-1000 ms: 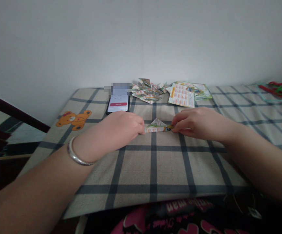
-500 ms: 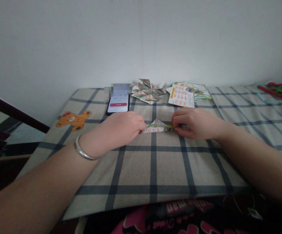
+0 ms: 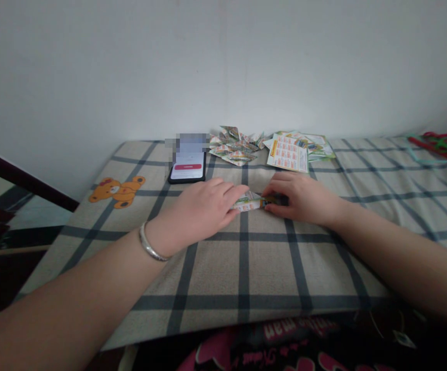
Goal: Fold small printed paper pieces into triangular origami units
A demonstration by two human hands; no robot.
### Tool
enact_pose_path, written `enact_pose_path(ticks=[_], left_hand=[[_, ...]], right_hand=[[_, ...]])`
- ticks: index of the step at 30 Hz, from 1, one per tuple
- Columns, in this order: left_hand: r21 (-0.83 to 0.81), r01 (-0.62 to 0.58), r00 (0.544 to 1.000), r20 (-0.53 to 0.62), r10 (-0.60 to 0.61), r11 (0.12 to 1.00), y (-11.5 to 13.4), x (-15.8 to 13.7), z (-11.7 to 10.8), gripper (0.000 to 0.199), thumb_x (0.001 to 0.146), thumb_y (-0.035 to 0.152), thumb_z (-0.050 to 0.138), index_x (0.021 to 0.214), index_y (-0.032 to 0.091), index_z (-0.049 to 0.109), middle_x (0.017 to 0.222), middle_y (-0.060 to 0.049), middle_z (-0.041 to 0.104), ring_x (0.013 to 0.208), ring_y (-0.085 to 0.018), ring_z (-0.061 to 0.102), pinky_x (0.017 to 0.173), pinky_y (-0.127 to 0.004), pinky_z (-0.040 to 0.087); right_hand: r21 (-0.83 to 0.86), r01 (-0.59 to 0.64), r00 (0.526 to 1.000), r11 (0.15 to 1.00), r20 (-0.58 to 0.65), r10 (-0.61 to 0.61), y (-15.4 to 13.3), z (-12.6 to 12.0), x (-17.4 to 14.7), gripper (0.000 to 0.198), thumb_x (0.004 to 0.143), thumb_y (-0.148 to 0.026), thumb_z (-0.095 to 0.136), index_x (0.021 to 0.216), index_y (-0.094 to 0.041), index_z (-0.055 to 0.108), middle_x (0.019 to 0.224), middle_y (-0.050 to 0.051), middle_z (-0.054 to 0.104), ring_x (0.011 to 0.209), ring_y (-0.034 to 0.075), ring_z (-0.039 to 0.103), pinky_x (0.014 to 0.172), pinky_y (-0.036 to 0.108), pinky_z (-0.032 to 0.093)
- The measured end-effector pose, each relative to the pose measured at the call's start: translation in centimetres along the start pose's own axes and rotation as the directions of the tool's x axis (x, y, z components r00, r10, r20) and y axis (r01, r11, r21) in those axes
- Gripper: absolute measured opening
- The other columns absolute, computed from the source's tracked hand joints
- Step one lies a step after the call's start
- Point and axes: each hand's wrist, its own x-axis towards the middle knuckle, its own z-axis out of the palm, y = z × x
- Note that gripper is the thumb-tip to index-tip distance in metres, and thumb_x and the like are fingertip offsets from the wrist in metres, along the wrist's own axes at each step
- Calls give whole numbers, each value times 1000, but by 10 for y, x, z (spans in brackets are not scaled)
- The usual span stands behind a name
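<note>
Tablecloth [image 3: 216, 268] bears phone [image 3: 188, 159] and cards [image 3: 288, 153] beyond folded paper [image 3: 250, 204].

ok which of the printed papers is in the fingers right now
The small folded piece, held at its ends between the left hand and right hand. The folded pile and overlapping sheets lie farther back, untouched.

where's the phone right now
In the head view, the phone lies left of centre on the checked cloth, just left of the folded papers and beyond the left hand.
</note>
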Motion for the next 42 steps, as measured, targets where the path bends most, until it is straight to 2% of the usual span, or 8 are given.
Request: enact_pose_path(ticks=[8,14,22,29,36,42], left_hand=[[-121,58,998,29,-55,991,-1,1,5,49,94,35,52,138,15,44,120,-11,61,114,-25,53,99,-42,45],[-97,52,998,36,-49,994,0,1,6,50,94,36,52,139,17,44,119,-10,59,113,-25,52,99,-42,45],[-126,44,999,-13,-46,991,1,2,8,54,91,33,58,140,19,40,122,-8,57,113,-25,54,97,-41,47],[-128,-37,997,-66,28,991,3,1,9,35,92,26,55,125,18,50,118,-7,59,107,-23,58,92,-39,49],[-100,-121,986,-126,108,988,4,3,8,14,93,23,51,105,17,55,101,-6,65,94,-22,62,81,-37,52],[-98,-138,983,-136,124,986,3,3,8,13,91,23,54,102,17,59,97,-6,66,92,-21,62,81,-35,51]], right_hand=[[76,-12,1000,997,-7,12,-7,5,2,20,83,-28,63,99,-17,68,92,7,62,87,20,58,77,31,43],[154,-32,999,988,-37,38,-4,10,4,19,80,-25,67,97,-17,67,91,6,64,84,18,57,72,28,43],[193,-33,996,981,-71,47,-2,15,4,15,79,-22,67,92,-17,62,87,4,62,78,16,54,67,26,41],[185,12,998,983,-67,0,-2,13,3,5,83,-18,61,88,-18,61,84,3,61,81,16,54,72,27,41],[209,22,998,978,-69,-8,-9,11,2,5,85,-16,60,87,-19,63,82,2,64,81,16,56,74,28,42],[162,70,995,984,-74,-59,-9,12,3,6,85,-18,61,89,-19,65,83,2,63,81,16,56,74,28,42]])
